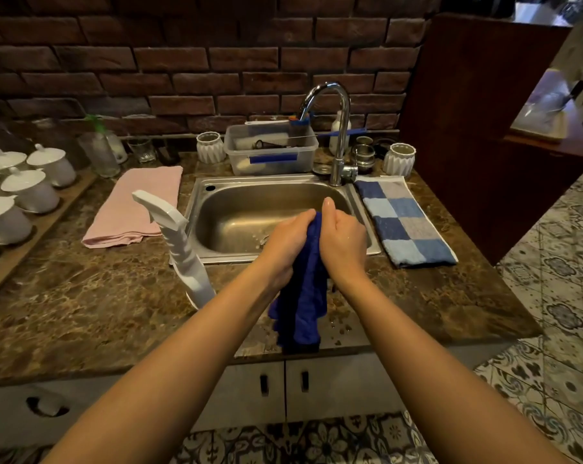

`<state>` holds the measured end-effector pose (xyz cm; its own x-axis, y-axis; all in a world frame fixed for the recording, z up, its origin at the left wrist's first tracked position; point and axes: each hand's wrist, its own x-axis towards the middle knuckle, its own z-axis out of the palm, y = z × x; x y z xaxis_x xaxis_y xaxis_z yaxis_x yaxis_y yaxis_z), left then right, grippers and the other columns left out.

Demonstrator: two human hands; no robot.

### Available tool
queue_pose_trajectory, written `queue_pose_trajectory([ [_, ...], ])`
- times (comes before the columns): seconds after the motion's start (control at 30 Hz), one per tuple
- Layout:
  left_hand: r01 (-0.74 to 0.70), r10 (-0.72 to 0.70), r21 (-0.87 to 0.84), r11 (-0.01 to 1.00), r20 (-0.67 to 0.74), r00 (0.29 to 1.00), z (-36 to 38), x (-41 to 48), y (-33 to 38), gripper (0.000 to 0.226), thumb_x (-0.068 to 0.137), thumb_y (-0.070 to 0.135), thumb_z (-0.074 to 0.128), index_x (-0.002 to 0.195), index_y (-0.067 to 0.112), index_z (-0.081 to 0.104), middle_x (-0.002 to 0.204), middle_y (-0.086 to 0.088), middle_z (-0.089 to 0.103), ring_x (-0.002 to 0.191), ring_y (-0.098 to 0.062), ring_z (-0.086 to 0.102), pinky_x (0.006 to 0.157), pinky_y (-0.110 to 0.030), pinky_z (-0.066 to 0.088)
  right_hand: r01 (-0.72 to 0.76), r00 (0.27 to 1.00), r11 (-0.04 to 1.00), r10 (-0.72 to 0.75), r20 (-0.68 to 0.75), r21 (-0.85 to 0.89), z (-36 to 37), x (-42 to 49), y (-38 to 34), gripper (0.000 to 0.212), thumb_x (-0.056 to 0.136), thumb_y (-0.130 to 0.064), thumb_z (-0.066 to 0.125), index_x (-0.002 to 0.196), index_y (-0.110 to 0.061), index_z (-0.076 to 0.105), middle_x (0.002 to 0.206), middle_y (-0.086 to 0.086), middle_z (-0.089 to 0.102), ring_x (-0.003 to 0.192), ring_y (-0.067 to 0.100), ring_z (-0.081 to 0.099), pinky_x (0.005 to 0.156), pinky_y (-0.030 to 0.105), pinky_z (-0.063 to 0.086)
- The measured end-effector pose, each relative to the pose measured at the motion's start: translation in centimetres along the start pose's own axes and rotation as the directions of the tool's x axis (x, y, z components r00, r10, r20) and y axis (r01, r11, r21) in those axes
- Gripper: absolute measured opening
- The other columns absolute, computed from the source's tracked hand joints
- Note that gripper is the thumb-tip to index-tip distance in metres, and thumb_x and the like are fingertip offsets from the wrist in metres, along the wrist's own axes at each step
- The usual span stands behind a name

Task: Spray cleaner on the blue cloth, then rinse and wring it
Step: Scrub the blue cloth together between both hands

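The dark blue cloth [303, 296] is bunched between both my hands over the front edge of the steel sink [196, 209]. My left hand [288, 244] grips its upper part from the left, and my right hand [342, 239] is closed on it from the right. The cloth's loose end hangs down past the counter edge. A white spray bottle [179, 239] stands on the counter just left of the sink. The chrome tap [337, 128] rises behind the sink; no water shows running from it.
A pink towel [136, 209] lies left of the sink, a blue checked towel [405, 222] right of it. White lidded cups [28, 185] sit on a board at far left. A plastic tub [270, 149], jars and glasses line the brick wall. Water drops spot the counter front.
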<state>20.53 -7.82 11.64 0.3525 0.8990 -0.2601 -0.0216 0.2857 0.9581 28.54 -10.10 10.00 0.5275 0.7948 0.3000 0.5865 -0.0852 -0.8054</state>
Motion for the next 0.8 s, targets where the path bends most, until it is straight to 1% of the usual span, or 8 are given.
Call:
queue_pose_trajectory([
  [0.07, 0.002, -0.003, -0.018, 1.0, -0.059, 0.998, -0.2, 0.0, 0.3, 0.023, 0.093, 0.028, 0.05, 0.081, 0.016, 0.066, 0.07, -0.002, 0.065, 0.068, -0.013, 0.061, 0.061, -0.025, 0.047, 0.035, 0.998, 0.999, -0.035, 0.048, -0.009, 0.3, -0.8, -0.3, 0.055, 0.101, -0.039, 0.026, 0.057, -0.018, 0.052, 0.055, -0.004, 0.051, 0.053, 0.006, 0.048, 0.049, 0.017, 0.03],
  [0.13, 0.002, -0.005, -0.034, 0.999, -0.096, 0.995, -0.1, -0.1, 0.5, 0.023, 0.092, 0.026, 0.051, 0.078, 0.015, 0.065, 0.069, -0.001, 0.065, 0.066, -0.012, 0.06, 0.06, -0.025, 0.045, 0.089, 0.995, 0.996, -0.088, 0.056, -0.011, 0.4, -1.4, -0.8, 0.056, 0.1, -0.04, 0.026, 0.063, -0.014, 0.058, 0.059, 0.001, 0.057, 0.058, 0.014, 0.055, 0.056, 0.027, 0.038],
  [0.23, 0.013, -0.014, -0.019, 1.0, -0.05, 0.999, 0.5, -0.8, 0.4, 0.024, 0.094, 0.026, 0.047, 0.083, 0.015, 0.066, 0.073, -0.002, 0.065, 0.068, -0.012, 0.06, 0.063, -0.025, 0.047, 0.059, 0.998, 0.998, -0.059, -0.01, -0.021, -0.3, 0.1, -1.0, 0.056, 0.101, -0.036, 0.026, 0.052, -0.016, 0.047, 0.054, -0.001, 0.049, 0.053, 0.013, 0.046, 0.052, 0.03, 0.031],
  [0.37, 0.052, -0.051, -0.072, 0.996, 0.01, 0.999, 0.3, -1.6, 0.9, 0.02, 0.093, 0.024, 0.051, 0.088, 0.013, 0.066, 0.074, -0.002, 0.067, 0.067, -0.012, 0.062, 0.061, -0.022, 0.05, 0.015, 0.998, 0.995, -0.021, 0.057, 0.101, -1.2, 2.0, -0.8, 0.056, 0.101, -0.032, 0.031, 0.048, -0.018, 0.04, 0.051, -0.002, 0.043, 0.05, 0.01, 0.04, 0.057, 0.031, 0.029],
  [0.5, 0.055, -0.063, -0.184, 0.981, -0.037, 0.997, -1.1, -1.1, 1.4, 0.018, 0.09, 0.026, 0.056, 0.081, 0.014, 0.065, 0.071, -0.002, 0.067, 0.07, -0.014, 0.062, 0.071, -0.029, 0.05, 0.18, 0.97, 0.982, -0.187, 0.157, 0.057, -1.1, -0.7, -0.8, 0.051, 0.101, -0.03, 0.032, 0.054, -0.017, 0.048, 0.05, -0.004, 0.044, 0.045, 0.004, 0.043, 0.048, 0.017, 0.031],
  [0.57, 0.054, -0.064, -0.195, 0.979, -0.045, 0.997, -1.1, -1.2, 1.3, 0.019, 0.089, 0.024, 0.056, 0.074, 0.014, 0.064, 0.063, -0.001, 0.066, 0.064, -0.013, 0.062, 0.063, -0.026, 0.051, 0.27, 0.957, 0.96, -0.258, 0.133, -0.08, -1.1, -1.9, -1.1, 0.05, 0.101, -0.031, 0.031, 0.059, -0.015, 0.053, 0.053, -0.001, 0.049, 0.05, 0.01, 0.048, 0.052, 0.024, 0.033],
  [0.7, 0.084, -0.074, -0.21, 0.974, 0.053, 0.996, 0.0, -2.4, 0.7, 0.018, 0.091, 0.021, 0.054, 0.08, 0.014, 0.065, 0.063, 0.0, 0.066, 0.059, -0.01, 0.063, 0.058, -0.023, 0.052, 0.143, 0.989, 0.984, -0.138, 0.053, -0.107, -1.8, 0.5, -1.9, 0.054, 0.101, -0.031, 0.03, 0.049, -0.02, 0.039, 0.05, -0.005, 0.042, 0.052, 0.014, 0.043, 0.055, 0.03, 0.027],
  [0.8, 0.124, -0.089, -0.269, 0.955, 0.136, 0.987, -0.4, -2.8, 1.2, 0.02, 0.092, 0.024, 0.053, 0.083, 0.013, 0.066, 0.067, -0.002, 0.068, 0.063, -0.012, 0.065, 0.066, -0.026, 0.052, 0.168, 0.982, 0.986, -0.167, 0.084, -0.014, -2.0, 1.8, -1.2, 0.054, 0.101, -0.031, 0.033, 0.048, -0.02, 0.037, 0.049, -0.004, 0.04, 0.05, 0.012, 0.038, 0.057, 0.032, 0.027],
])
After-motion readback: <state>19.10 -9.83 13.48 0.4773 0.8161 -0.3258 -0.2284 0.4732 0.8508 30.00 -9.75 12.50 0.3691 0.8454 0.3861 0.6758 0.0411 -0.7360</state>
